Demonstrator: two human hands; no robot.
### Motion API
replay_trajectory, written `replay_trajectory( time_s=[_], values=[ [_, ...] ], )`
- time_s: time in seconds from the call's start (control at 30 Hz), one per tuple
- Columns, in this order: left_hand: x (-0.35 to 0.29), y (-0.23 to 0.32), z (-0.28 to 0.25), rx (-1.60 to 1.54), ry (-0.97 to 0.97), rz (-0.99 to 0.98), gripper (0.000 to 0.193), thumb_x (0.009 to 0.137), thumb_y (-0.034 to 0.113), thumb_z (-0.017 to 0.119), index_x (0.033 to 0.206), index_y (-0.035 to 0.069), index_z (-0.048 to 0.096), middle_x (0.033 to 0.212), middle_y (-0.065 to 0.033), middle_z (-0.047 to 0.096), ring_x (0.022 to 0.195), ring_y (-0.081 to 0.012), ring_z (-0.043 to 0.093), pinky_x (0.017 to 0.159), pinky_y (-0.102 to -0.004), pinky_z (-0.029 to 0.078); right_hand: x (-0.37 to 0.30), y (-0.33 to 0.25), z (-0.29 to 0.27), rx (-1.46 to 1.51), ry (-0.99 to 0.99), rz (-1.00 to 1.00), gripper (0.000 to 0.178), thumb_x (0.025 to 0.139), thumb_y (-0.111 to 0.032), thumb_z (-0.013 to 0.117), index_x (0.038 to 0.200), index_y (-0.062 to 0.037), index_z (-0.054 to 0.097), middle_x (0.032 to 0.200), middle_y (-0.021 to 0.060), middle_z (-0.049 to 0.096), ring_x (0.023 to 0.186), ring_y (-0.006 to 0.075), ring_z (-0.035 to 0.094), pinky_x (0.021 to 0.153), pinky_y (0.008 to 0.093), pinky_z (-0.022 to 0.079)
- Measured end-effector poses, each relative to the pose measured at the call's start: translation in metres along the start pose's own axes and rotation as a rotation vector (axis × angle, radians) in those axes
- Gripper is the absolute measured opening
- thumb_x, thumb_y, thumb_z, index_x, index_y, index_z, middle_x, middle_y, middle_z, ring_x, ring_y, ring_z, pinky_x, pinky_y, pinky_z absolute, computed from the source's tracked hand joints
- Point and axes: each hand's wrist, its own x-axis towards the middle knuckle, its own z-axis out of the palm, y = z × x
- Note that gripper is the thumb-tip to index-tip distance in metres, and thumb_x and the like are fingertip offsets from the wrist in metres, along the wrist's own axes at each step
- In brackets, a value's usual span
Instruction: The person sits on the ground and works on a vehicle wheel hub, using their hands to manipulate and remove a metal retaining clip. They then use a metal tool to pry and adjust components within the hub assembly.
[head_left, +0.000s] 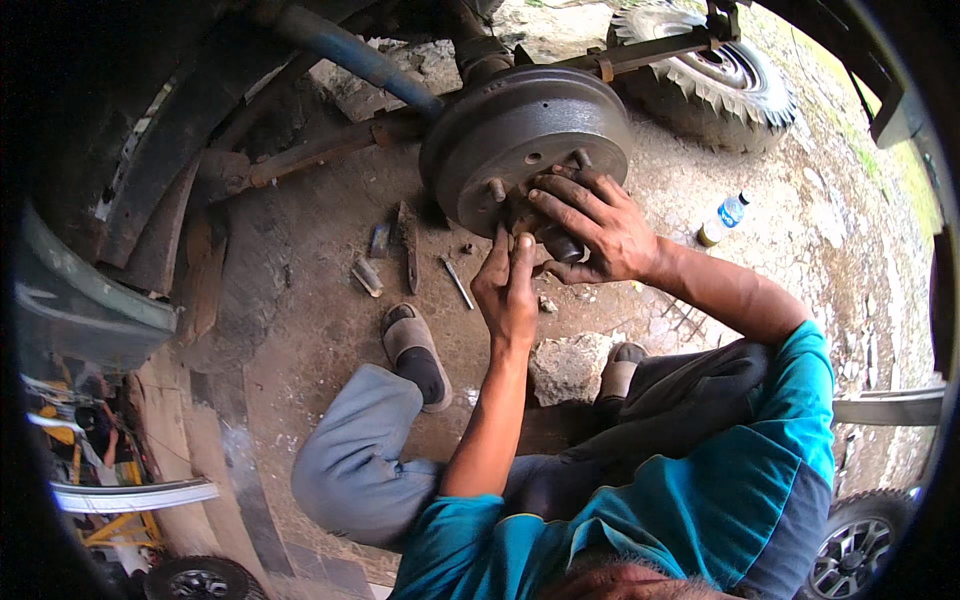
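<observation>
In front of me a dark metal brake drum (525, 125) sits on the end of an axle, with two studs standing out of its face. At its centre a greasy wheel hub (562, 244) sticks out toward me, partly covered by my fingers. My right hand (605, 225) is curled over the top and right side of the hub, fingers bent against it. From below, my left hand (508, 290) presses its thumb and fingers at the hub's lower left edge, by the drum's rim. Whether a smaller part is pinched there is hidden.
A blue rod (360, 60) and an axle bar run behind the drum. A treaded tire (715, 80) lies at the far right, near a labelled bottle (724, 220). Several small metal pieces, a thin rod (458, 283) and a stone block (570, 369) are on the ground before me.
</observation>
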Motion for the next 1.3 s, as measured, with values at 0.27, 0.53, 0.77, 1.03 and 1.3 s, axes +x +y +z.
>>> replay_trajectory(
  time_s=[0.27, 0.53, 0.77, 1.03, 1.3],
  values=[
    [-0.003, 0.004, 0.001, 0.143, 0.005, 0.005, 0.061, 0.112, 0.03, 0.056, 0.155, -0.013, 0.051, 0.147, -0.0213, 0.066, 0.124, -0.0268, 0.066, 0.109, -0.0372, 0.051, -0.003, 0.0, -0.004, 0.033, -0.009, -0.007, 0.107, 0.076, -0.046, 0.087, 0.167, -0.012, 0.041, 0.164, 0.0181, 0.047, 0.139, 0.0404, 0.053, 0.12, 0.0549, 0.042],
    [0.001, 0.0, -0.008, 0.056, -0.057, -0.003, 0.06, 0.112, 0.031, 0.058, 0.155, -0.012, 0.052, 0.148, -0.02, 0.066, 0.125, -0.0219, 0.067, 0.097, -0.0328, 0.057, -0.002, 0.0, -0.006, 0.044, -0.008, -0.007, 0.114, 0.074, -0.047, 0.09, 0.168, -0.0118, 0.037, 0.163, 0.0191, 0.048, 0.141, 0.0409, 0.052, 0.119, 0.0549, 0.044],
    [-0.012, 0.008, 0.007, -0.067, 0.017, -0.062, 0.056, 0.112, 0.037, 0.059, 0.148, -0.006, 0.06, 0.144, -0.0136, 0.067, 0.124, -0.0201, 0.065, 0.095, -0.0336, 0.056, -0.006, 0.0, -0.006, 0.061, -0.023, -0.01, 0.117, 0.072, -0.045, 0.093, 0.169, -0.0115, 0.036, 0.165, 0.019, 0.046, 0.143, 0.0409, 0.051, 0.121, 0.0552, 0.043],
    [-0.016, 0.008, 0.003, 0.145, 0.074, -0.045, 0.059, 0.11, 0.041, 0.06, 0.149, -0.004, 0.064, 0.132, -0.0121, 0.076, 0.099, -0.0124, 0.066, 0.072, -0.0282, 0.053, -0.006, 0.0, -0.005, 0.036, -0.01, -0.004, 0.112, 0.076, -0.046, 0.09, 0.168, -0.0114, 0.037, 0.164, 0.0167, 0.048, 0.141, 0.0398, 0.053, 0.12, 0.0543, 0.044],
    [-0.005, -0.004, -0.008, 0.103, 0.062, -0.055, 0.059, 0.111, 0.044, 0.059, 0.144, -0.003, 0.069, 0.134, -0.0141, 0.076, 0.113, -0.015, 0.068, 0.072, -0.0286, 0.052, -0.005, -0.001, -0.006, 0.03, -0.028, -0.005, 0.109, 0.077, -0.046, 0.09, 0.167, -0.0117, 0.039, 0.163, 0.018, 0.049, 0.138, 0.0406, 0.054, 0.12, 0.0549, 0.044]
  ],
)
